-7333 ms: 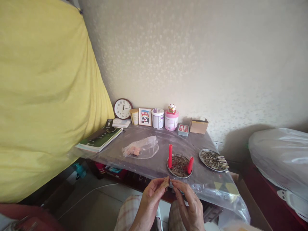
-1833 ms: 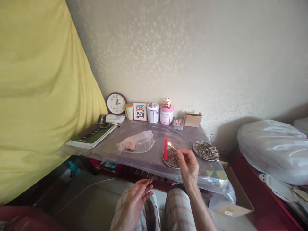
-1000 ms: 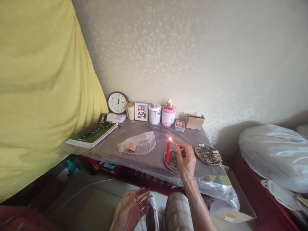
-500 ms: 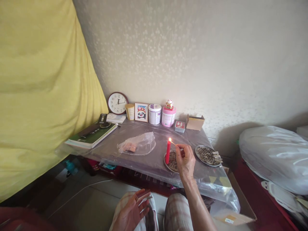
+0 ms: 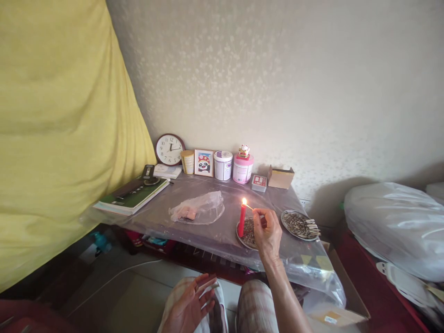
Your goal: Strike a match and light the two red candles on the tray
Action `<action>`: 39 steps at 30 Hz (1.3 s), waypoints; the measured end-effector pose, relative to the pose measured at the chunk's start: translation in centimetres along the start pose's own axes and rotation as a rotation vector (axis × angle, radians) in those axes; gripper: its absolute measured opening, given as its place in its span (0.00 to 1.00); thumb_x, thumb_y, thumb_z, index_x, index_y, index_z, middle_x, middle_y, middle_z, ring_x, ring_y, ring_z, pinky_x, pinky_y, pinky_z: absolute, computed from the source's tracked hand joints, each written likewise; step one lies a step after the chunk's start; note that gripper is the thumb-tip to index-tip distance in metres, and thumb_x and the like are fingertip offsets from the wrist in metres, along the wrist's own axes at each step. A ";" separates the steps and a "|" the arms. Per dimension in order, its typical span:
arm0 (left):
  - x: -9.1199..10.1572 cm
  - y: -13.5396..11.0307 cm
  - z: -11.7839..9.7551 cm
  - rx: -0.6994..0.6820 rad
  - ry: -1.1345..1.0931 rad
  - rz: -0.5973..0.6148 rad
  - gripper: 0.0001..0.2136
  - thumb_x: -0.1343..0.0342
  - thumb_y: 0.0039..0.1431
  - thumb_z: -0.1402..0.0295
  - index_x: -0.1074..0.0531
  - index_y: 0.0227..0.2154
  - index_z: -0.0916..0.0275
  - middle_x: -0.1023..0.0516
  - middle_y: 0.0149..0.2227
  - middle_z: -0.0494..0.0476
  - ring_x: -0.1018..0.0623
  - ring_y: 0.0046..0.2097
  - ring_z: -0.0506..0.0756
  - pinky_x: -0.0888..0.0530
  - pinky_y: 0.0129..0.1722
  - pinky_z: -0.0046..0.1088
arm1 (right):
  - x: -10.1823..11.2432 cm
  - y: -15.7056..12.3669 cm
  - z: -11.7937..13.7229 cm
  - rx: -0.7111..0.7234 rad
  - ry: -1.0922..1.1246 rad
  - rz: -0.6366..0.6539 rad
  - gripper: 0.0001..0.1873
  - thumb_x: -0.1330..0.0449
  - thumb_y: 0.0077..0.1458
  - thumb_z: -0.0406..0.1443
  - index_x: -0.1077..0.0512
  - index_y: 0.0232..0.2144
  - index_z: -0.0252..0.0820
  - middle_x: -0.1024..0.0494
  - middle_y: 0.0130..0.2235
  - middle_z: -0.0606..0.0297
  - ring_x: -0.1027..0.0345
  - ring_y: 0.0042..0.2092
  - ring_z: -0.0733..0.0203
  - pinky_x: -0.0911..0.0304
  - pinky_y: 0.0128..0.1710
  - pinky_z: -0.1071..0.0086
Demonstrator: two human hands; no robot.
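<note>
A red candle point(image 5: 242, 221) stands upright on a round plate of dark seed-like bits point(image 5: 250, 237). My right hand point(image 5: 268, 230) pinches a thin matchstick point(image 5: 249, 206) from the right, its tip at the candle's top. A bright flame point(image 5: 244, 201) burns there; whether it sits on the wick, the match or both, I cannot tell. My left hand point(image 5: 194, 300) hovers over my knee, palm turned up and fingers apart, with nothing visible in it. Right of my right hand, several unburnt-looking matches point(image 5: 313, 227) lie at the edge of a second seed-filled plate point(image 5: 294, 222).
A plastic bag with a pinkish piece point(image 5: 189, 213) lies mid-table. Green book point(image 5: 132, 194) at left; clock point(image 5: 169, 149), paper cup point(image 5: 188, 162), picture frame point(image 5: 204, 163), tubs point(image 5: 223, 165), small box point(image 5: 259, 182) and open carton point(image 5: 280, 177) line the back. Plastic sheeting point(image 5: 294, 266) hangs over the front edge.
The match tip has shifted slightly left onto the candle's top, and the flame looks a little larger. My left hand has stayed in place.
</note>
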State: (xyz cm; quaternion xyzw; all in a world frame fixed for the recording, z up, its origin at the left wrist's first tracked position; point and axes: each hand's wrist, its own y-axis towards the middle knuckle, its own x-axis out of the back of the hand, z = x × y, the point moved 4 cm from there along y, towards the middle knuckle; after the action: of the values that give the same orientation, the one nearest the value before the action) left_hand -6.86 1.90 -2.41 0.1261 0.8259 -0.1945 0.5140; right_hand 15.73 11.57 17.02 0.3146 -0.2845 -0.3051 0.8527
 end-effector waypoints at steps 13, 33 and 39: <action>-0.1 -0.1 0.1 0.009 -0.048 0.024 0.18 0.29 0.51 0.63 0.19 0.45 0.60 0.17 0.52 0.63 0.18 0.45 0.60 0.24 0.47 0.37 | 0.4 0.3 0.1 0.014 0.003 -0.022 0.12 0.45 0.60 0.41 0.27 0.29 0.41 0.25 0.31 0.64 0.36 0.26 0.64 0.39 0.29 0.69; 0.1 -0.1 0.0 0.011 -0.054 0.100 0.17 0.32 0.55 0.63 0.20 0.48 0.59 0.19 0.54 0.61 0.18 0.46 0.59 0.23 0.48 0.36 | 4.9 0.2 -2.1 -0.283 0.159 -0.096 0.17 0.39 0.55 0.49 0.25 0.32 0.41 0.27 0.26 0.68 0.39 0.24 0.64 0.42 0.26 0.70; 0.0 -0.2 0.0 0.005 -0.028 0.072 0.18 0.31 0.54 0.63 0.20 0.48 0.60 0.20 0.55 0.62 0.18 0.46 0.59 0.23 0.48 0.36 | 7.0 -0.6 -4.7 -0.434 0.183 -0.156 0.21 0.36 0.50 0.53 0.24 0.32 0.40 0.32 0.20 0.71 0.43 0.23 0.65 0.45 0.24 0.70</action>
State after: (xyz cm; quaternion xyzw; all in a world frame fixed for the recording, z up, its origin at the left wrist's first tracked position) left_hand -7.00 1.71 -2.39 0.1545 0.8130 -0.1798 0.5318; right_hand 23.27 8.05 15.60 0.1714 -0.1087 -0.3942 0.8964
